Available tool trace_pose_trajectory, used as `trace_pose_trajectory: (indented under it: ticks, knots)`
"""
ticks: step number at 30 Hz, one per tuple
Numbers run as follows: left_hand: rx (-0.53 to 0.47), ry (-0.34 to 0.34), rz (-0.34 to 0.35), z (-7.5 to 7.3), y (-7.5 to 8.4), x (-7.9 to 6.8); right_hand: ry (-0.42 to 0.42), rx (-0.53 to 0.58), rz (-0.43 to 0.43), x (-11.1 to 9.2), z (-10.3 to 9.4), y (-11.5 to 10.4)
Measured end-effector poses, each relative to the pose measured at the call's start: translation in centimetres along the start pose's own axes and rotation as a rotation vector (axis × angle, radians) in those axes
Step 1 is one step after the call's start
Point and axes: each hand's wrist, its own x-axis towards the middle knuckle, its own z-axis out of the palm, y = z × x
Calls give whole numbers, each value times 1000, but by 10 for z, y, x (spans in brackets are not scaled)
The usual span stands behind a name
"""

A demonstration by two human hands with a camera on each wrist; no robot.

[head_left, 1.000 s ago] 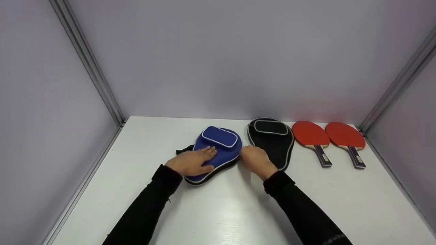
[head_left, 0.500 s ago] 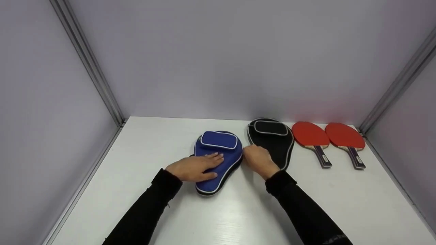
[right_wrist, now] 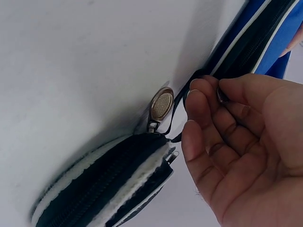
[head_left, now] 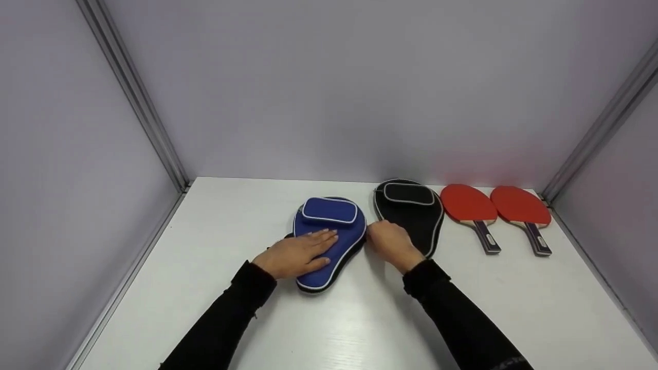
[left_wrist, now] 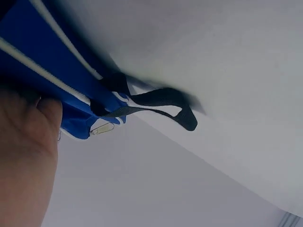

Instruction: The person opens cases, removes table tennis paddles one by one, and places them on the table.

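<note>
A blue paddle case [head_left: 345, 237] with white piping lies on the white table, its pocket end away from me. My left hand [head_left: 294, 254] rests flat across its lower middle, fingers straight. At the case's right edge my right hand [head_left: 393, 243] has curled fingers. In the right wrist view its thumb and forefinger pinch a small dark zipper pull [right_wrist: 221, 95] beside the blue case's zipper, mostly hidden by the fingers. A black strap loop [left_wrist: 189, 119] sticks out from the case's other side in the left wrist view.
A black paddle case [head_left: 419, 223] lies right behind my right hand; its oval metal zipper pull [right_wrist: 162, 104] hangs near my fingers. Farther right lie two red table tennis paddles, one [head_left: 468, 202] beside the other [head_left: 520, 205]. A grey wall [head_left: 329, 92] stands behind the table.
The blue case has turned, its narrow end swinging right and toward me, so it now lies straighter. My left hand shifted slightly right and nearer with it. My right hand barely moved.
</note>
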Motion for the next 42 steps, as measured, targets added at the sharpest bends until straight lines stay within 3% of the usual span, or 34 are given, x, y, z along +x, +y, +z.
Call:
trace_pose_trajectory:
  ticks: [10,12,14,17,20,31,42]
  knots:
    - [18,67,-35,4,3,6,37,40,-44,-2,7,-4]
    - [13,74,-52,4,4,8,90,25,-95,4,28,9]
    - [8,83,-72,4,5,9,100,31,-113,5,31,8]
    - [5,102,-103,5,7,12,90,27,-124,3,31,3]
    - [9,123,-129,7,9,15,18,52,-99,-4,9,-17]
    - [48,188,-192,18,6,27,-9,53,-156,-9,7,-31]
    - [36,204,-198,7,13,27,-9,26,-237,-22,7,-36]
